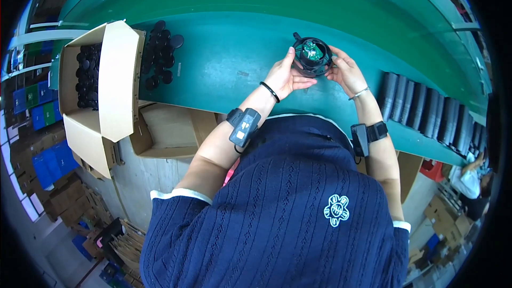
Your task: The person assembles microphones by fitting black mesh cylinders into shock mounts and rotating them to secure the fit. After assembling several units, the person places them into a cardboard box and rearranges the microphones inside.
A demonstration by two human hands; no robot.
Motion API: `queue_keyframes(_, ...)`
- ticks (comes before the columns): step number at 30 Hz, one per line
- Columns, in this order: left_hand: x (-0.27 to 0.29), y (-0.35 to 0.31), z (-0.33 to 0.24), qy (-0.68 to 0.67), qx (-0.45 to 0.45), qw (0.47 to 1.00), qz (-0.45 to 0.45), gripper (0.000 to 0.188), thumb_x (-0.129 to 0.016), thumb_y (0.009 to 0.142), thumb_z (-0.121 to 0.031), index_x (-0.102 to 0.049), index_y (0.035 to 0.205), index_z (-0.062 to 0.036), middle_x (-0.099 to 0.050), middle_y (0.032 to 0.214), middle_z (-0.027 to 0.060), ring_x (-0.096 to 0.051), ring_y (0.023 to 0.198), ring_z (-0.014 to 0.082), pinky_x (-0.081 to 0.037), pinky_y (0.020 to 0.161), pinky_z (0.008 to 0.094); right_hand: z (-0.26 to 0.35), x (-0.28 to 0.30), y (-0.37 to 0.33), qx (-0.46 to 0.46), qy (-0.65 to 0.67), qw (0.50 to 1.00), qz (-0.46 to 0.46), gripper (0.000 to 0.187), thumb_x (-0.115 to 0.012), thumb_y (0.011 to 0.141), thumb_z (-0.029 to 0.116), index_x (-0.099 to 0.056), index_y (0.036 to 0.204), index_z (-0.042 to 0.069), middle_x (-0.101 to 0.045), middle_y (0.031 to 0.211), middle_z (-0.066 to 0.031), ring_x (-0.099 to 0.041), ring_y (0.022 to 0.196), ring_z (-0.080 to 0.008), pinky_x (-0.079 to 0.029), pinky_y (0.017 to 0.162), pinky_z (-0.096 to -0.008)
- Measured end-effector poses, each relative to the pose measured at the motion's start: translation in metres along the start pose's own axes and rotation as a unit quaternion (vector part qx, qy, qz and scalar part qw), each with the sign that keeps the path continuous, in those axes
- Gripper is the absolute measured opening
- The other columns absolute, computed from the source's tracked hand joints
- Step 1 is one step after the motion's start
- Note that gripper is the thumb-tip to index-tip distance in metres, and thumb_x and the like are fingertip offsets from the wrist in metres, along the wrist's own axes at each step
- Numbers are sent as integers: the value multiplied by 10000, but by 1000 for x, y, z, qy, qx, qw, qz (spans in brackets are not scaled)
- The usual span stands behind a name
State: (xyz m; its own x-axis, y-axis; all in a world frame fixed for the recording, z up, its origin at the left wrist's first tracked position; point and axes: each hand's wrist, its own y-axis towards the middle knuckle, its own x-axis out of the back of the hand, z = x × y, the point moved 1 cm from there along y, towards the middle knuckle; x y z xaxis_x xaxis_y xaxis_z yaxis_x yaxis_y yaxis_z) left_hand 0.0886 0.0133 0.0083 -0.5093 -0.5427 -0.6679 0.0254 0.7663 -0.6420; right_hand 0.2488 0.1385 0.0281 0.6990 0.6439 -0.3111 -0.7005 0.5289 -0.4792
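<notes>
Both my hands hold a round black plastic housing (305, 66) above the green bench, one on either side of it. A green circuit board (312, 51) shows inside its open top. A small black tab sticks out at its upper left. My left hand (288, 77) grips the left side, thumb up along the rim and fingers stretched under the lower edge. On the right side, my right hand (346, 72) has its fingers curled against the housing. Some fingertips are hidden behind the part.
On the left an open cardboard box (118, 74) holds many small black round parts. More black discs (160, 53) lie beside it on the bench (224, 69). A row of dark cylindrical parts (416, 104) lines the right side. Another carton (170, 128) stands below the bench edge.
</notes>
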Motion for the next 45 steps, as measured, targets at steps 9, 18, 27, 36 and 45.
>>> queue_keyframes(9,-6,-17,-10,67,-29,995,69,814,-284,841,-717,-366,1279,-36,-505,1237,200,-595,1055,323,-527,847,466,18,-5,-22,139,-186,972,22,457,-468,831,-19,-461,1285,30,-573,1020,-66,-580,910,-155,-497,784,-280)
queue_keyframes(18,-4,-23,-13,90,-143,968,188,591,-474,899,-514,-408,1319,-104,-537,1232,50,-526,1119,157,-482,868,365,33,-19,-43,272,-315,908,44,460,-449,701,-144,-547,1115,33,-484,1206,-52,-488,1125,-166,-450,885,-291)
queue_keyframes(27,-15,-29,-7,96,-210,954,194,603,-572,878,-414,-375,1337,-77,-488,1280,50,-457,1196,186,-373,992,394,-8,-10,-53,107,-44,989,87,563,-641,727,-49,-341,1181,98,-462,1164,-45,-490,1088,-145,-448,896,-304)
queue_keyframes(36,-33,-29,-11,290,-300,902,107,515,-675,848,-284,-470,1231,-8,-559,1117,61,-473,1112,160,-382,955,321,-32,-3,-49,79,140,982,103,774,-685,709,-63,-308,1369,85,-462,1300,-84,-483,1173,-196,-435,948,-331)
queue_keyframes(45,-50,-35,-22,282,-249,912,161,580,-656,863,-221,-360,1323,-25,-501,1239,77,-462,1160,177,-348,1013,342,-68,25,-43,-76,331,922,187,502,-560,868,253,-431,1294,22,-500,1276,-161,-526,1118,-337,-459,899,-466)
